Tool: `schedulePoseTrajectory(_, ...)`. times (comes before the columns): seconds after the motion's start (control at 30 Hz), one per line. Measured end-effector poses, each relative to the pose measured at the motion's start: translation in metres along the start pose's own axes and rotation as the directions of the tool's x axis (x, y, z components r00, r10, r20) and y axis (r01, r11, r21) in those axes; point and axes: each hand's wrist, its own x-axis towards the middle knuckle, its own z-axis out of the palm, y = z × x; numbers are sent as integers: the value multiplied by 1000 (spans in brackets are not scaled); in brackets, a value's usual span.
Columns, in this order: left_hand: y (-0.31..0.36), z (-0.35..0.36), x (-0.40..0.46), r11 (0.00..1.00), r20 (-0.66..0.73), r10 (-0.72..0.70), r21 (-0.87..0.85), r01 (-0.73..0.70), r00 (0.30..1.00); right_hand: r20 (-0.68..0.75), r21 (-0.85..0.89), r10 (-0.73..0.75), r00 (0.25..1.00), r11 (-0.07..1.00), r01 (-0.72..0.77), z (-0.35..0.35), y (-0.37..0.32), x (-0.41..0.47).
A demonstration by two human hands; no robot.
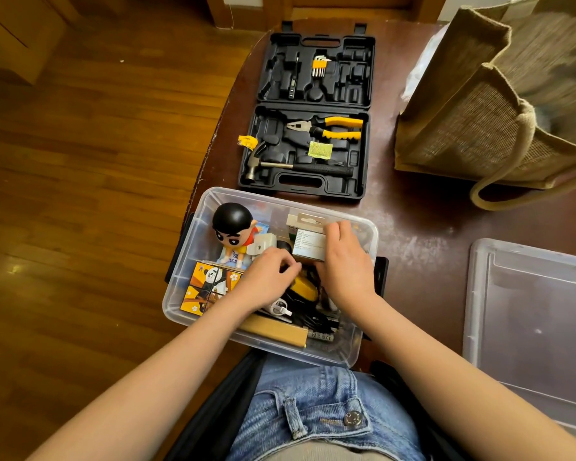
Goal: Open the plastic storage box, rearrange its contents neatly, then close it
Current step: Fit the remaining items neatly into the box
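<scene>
The clear plastic storage box [200, 234] stands open at the near table edge, in front of my lap. Its clear lid [532, 327] lies flat to the right. Inside are a cartoon boy figurine [234, 227], a panda picture block [207, 287], a white charger [263, 245], a yellow object [304, 287], black cables [310, 314] and a wooden strip [273, 329]. My right hand [346, 261] grips a white labelled packet [308, 242] at the box's back right. My left hand [270, 277] has its fingers curled and pinching at something small and dark in the middle; what it is stays hidden.
An open black tool case [310, 111] with pliers [333, 128], a hammer [280, 164] and hex keys [320, 66] lies just behind the box. A jute bag [499, 104] stands at the back right. The table edge and wooden floor [80, 161] are to the left.
</scene>
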Motion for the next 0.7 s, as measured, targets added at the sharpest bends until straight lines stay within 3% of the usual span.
schedulePoseTrajectory(0.1, 5, 2, 10, 982, -111, -138, -142, 122, 984, 21, 123, -5, 1000, 992, 2, -3, -2, -17)
schedulePoseTrajectory(0.2, 13, 3, 23, 920, -19, -231, -330, 212, 973, 154, 143, 16, 988, 989, -39, -3, -6, -39)
schedulePoseTrajectory(0.33, 23, 4, 31, 837, 62, -220, -501, 222, 973, 375, 12, 56, 925, 998, -65, -5, -13, -45)
schedulePoseTrajectory(0.47, 26, 3, 30, 787, 55, -221, -580, 212, 974, 542, -199, 23, 840, 975, 102, -3, -14, -43)
schedulePoseTrajectory(0.57, 25, 5, 26, 795, 66, -211, -569, 211, 975, 529, -332, 4, 849, 921, 203, 2, -13, -40)
schedulePoseTrajectory(0.7, 26, -1, 27, 822, 88, -191, -530, 208, 978, 476, -470, 33, 879, 854, 223, 13, -11, -24)
